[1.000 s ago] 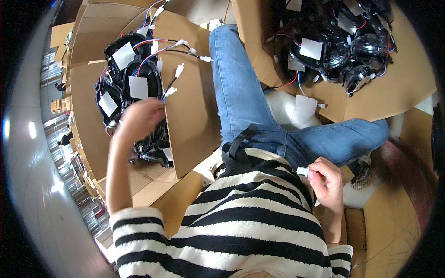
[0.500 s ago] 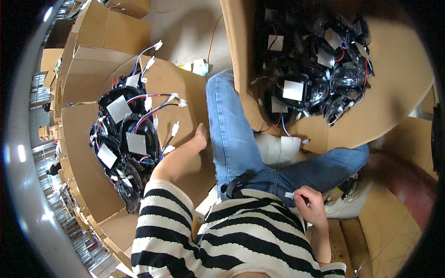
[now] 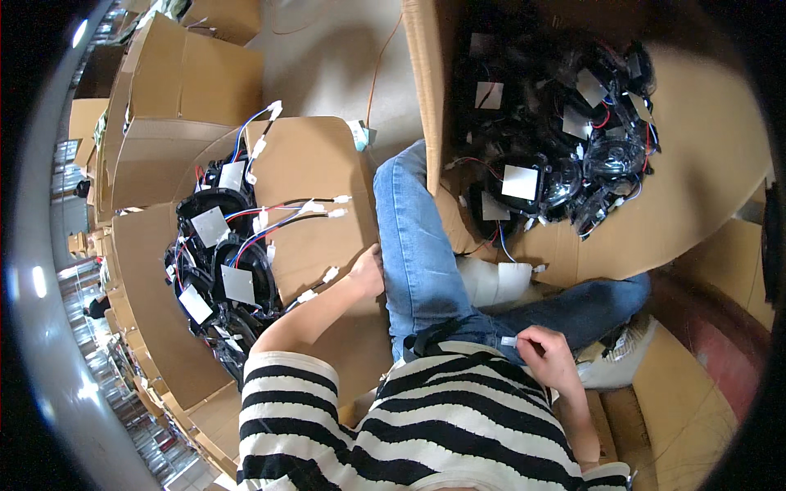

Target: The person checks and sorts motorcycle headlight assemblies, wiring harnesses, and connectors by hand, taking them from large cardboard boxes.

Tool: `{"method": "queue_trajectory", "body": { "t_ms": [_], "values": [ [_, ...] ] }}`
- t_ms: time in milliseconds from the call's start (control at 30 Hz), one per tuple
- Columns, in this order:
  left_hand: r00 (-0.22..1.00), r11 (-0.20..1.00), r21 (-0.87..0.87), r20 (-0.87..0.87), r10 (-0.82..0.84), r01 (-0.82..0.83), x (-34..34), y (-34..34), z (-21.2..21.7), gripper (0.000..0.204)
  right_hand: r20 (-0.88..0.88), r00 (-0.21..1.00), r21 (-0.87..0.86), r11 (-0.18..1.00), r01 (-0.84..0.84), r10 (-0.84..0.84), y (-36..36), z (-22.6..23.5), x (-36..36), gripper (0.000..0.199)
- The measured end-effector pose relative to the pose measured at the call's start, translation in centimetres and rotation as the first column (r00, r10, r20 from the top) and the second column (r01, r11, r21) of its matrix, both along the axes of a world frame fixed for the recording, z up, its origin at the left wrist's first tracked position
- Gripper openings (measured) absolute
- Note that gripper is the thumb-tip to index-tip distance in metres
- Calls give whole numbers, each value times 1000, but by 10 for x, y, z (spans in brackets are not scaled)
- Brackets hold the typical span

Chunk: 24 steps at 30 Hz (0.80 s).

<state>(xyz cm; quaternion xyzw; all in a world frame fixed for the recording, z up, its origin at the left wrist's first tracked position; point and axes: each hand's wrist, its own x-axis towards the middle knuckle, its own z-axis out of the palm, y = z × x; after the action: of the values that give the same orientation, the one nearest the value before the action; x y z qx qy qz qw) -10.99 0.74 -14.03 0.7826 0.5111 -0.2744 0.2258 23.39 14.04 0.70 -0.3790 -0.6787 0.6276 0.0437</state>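
My left hand (image 3: 370,272) is closed beside my bent knee, at the edge of an open cardboard box (image 3: 323,155); its fingers are partly hidden, and what they hold I cannot make out. Inside that box lie several black lamp-like units (image 3: 246,260) with pale square patches and red, blue and black wires ending in white connectors (image 3: 336,213). In front of my waist my right hand (image 3: 548,358) pinches a small white piece (image 3: 508,341) between thumb and fingers; its exact kind is unclear.
A larger cardboard box (image 3: 688,139) at the front right holds more black units (image 3: 565,164) with clear lenses. A white wrapped roll (image 3: 513,280) sits between my legs. More cartons (image 3: 184,74) stand at the far left, and an orange cord (image 3: 378,74) crosses the floor.
My left hand has shifted down and right, closer to my knee, its fingers more curled. The left box's flap and wires sit differently in view. My right hand still pinches the white piece.
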Motion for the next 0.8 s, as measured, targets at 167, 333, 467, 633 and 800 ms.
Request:
{"method": "queue_trajectory", "body": {
  "t_ms": [167,333,467,633,800],
  "values": [
    [992,970,-243,-120,-31,1,29,31,62,28,-8,1000,-41,999,26,-26,10,-11,12,4],
    [991,992,45,75,112,-116,55,36,134,15,-51,999,-106,994,-7,1,19,-21,19,5],
    [991,968,214,67,117,-129,71,32,181,18,-154,988,-129,991,-22,2,21,-19,23,6],
    [927,935,267,-230,295,-231,76,51,293,26,-173,984,-157,985,-73,46,25,-19,47,5],
    [257,595,398,-636,728,-699,46,12,375,31,-300,954,-127,990,-64,23,16,-23,61,7]
  ]
}}
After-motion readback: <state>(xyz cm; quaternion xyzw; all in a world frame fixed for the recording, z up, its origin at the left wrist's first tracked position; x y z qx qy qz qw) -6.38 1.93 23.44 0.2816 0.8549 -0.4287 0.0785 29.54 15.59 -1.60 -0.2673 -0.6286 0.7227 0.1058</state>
